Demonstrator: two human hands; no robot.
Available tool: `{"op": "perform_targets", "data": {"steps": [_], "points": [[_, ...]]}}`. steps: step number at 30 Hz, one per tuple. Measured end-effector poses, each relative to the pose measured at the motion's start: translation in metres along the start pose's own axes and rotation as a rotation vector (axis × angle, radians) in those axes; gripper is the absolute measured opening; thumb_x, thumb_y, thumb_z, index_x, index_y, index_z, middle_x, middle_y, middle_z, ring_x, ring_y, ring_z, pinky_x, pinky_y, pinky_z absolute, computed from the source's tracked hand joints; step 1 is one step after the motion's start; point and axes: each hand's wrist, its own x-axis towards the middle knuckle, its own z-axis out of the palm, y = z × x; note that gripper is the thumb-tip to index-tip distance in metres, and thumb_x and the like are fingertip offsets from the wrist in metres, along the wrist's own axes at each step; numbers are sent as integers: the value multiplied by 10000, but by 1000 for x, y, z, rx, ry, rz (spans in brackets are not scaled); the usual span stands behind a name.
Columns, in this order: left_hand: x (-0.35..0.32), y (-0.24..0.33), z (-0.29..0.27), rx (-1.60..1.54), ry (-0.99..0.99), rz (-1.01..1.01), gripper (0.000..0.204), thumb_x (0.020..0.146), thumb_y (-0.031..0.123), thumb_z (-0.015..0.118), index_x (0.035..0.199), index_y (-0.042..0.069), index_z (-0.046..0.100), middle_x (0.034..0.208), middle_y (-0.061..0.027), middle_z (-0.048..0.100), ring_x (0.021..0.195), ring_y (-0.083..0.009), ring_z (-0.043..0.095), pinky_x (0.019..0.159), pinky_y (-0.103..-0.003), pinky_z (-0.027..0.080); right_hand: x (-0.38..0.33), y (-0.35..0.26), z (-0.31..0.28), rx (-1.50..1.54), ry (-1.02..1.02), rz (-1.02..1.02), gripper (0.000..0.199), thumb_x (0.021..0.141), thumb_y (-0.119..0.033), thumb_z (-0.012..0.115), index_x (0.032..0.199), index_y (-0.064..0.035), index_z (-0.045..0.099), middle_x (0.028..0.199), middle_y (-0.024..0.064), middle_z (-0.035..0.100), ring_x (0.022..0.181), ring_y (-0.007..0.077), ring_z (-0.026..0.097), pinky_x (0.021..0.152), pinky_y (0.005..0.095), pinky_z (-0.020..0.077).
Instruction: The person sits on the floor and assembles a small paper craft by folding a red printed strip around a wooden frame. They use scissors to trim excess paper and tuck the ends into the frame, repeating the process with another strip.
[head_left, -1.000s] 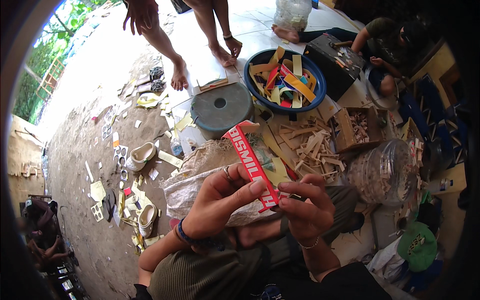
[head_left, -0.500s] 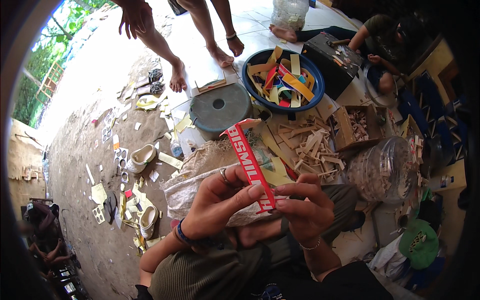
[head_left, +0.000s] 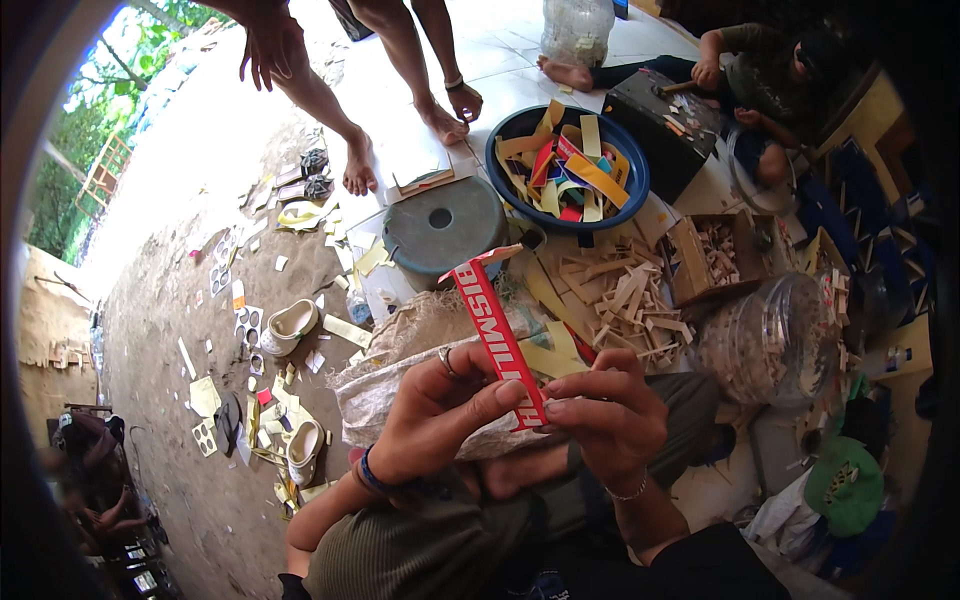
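Observation:
Over my lap, a narrow red strip (head_left: 487, 318) with white lettering slants between my hands, its upper end bent over to one side. My left hand (head_left: 430, 410) pinches the strip's lower half between thumb and fingers. At its lower end, my right hand (head_left: 612, 412) closes thumb and fingertips on the edge. The strip looks folded lengthwise, but its underside is hidden. Just behind lie a whitish sack (head_left: 390, 385) and a pale yellow strip (head_left: 550, 360).
Beyond the strip stand a round grey-green stool (head_left: 445, 235) and a blue basin (head_left: 490, 165) of coloured strips. Wooden pieces (head_left: 625, 300), an open box (head_left: 690, 265) and a clear plastic container (head_left: 760, 340) are at right. A barefoot person stands ahead; another sits far right, holding a hammer.
My hands keep their hold on the red strip, which has barely shifted. The view has tilted slightly. At far right, the seated person's hand has risen with the hammer.

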Motion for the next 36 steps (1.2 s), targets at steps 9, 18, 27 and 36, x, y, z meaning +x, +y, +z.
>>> {"op": "perform_targets", "data": {"steps": [9,18,27,36], "points": [[0,-2,-1,39,28,-25,162,1006,62,672,1161,15,655,1091,-47,716,1026,-114,659,940,-295,518,5,0,-1,-8,-16,-27,85,821,-117,799,901,-115,768,933,56,764,830,185,676,781,366,476],[-3,-2,-3,55,12,-27,189,1028,118,651,1178,4,656,1116,-84,703,1042,-157,655,938,-329,518,5,0,-6,-57,-76,-62,251,792,-207,844,1029,-164,770,1008,-33,749,943,106,694,833,355,465],[-2,-3,-1,134,4,6,217,1029,204,655,1100,-2,652,1028,-118,670,992,-206,635,882,-355,509,10,-2,-7,-53,-68,-87,243,799,-240,855,989,-143,738,942,-49,725,884,103,696,816,342,479],[-2,-1,2,167,-2,62,210,1022,208,661,1046,0,664,975,-98,661,980,-230,626,854,-364,505,16,-5,-10,-51,-125,-107,277,816,-232,849,1016,-134,685,956,-50,707,887,109,696,800,327,487]]}}
